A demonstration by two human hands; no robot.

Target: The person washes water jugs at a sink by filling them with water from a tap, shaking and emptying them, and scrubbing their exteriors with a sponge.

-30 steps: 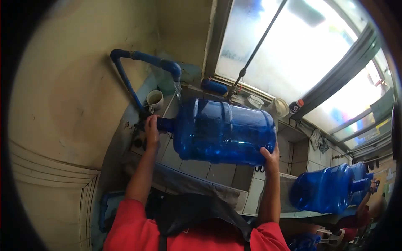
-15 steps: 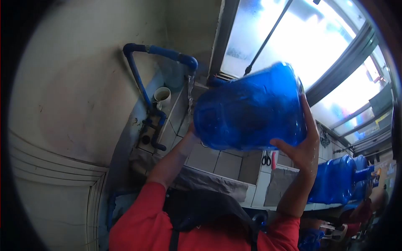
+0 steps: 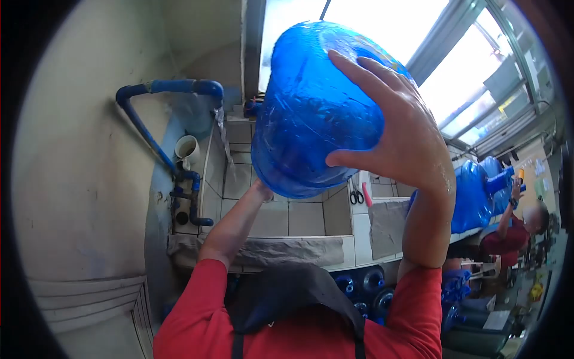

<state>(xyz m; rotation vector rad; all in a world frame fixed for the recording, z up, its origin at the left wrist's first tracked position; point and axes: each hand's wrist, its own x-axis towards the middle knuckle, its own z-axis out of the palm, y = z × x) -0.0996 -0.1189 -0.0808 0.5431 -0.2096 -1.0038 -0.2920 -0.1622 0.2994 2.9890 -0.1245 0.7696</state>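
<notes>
A large blue water jug (image 3: 311,119) is held up over the tiled basin (image 3: 272,218), its broad base tilted up toward the window. My right hand (image 3: 400,119), wet and with fingers spread, presses around the base. My left hand (image 3: 262,190) is under the lower end; its fingers and the jug's neck are mostly hidden behind the jug. Left of the jug, water (image 3: 226,134) runs from the blue pipe (image 3: 179,87) into the basin.
A white mug (image 3: 186,148) stands by the wall. Scissors (image 3: 356,195) and a pink-handled tool (image 3: 366,192) lie on the ledge beside a grey cloth (image 3: 387,227). More blue jugs (image 3: 469,194) stand at right, near another person (image 3: 508,239). Several jugs sit below the counter.
The jug has turned from lying sideways to having its base raised and closer to the camera. My right hand has risen with the base; my left hand has moved beneath the jug.
</notes>
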